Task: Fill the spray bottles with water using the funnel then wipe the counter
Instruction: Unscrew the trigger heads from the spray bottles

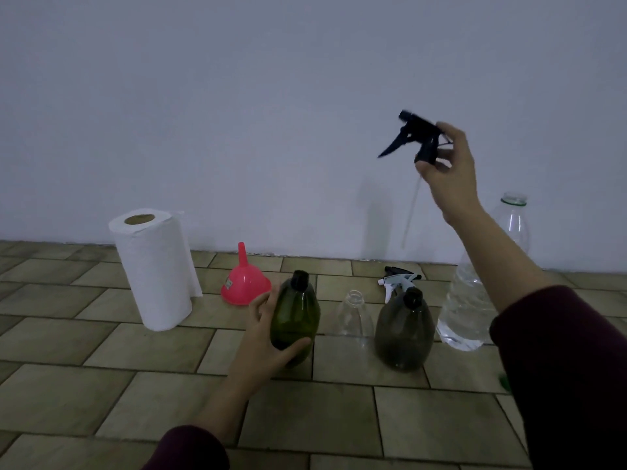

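My left hand (268, 337) grips the green spray bottle (294, 317), which stands upright on the tiled counter (135, 385) without its spray head. My right hand (448, 164) holds a black trigger spray head (412, 137) high in the air, its thin clear dip tube (409, 215) hanging down. A clear bottle (353, 315) and a dark brown bottle (403, 332) stand to the right of the green one, both with open necks. The pink funnel (245, 283) lies mouth-down behind my left hand.
A roll of paper towels (154, 266) stands at the left. Two more spray heads, one white (395, 283) and one black (402, 270), lie behind the brown bottle. A large clear water bottle (475, 300) stands at the right, partly behind my right arm. A white wall (271, 96) backs the counter.
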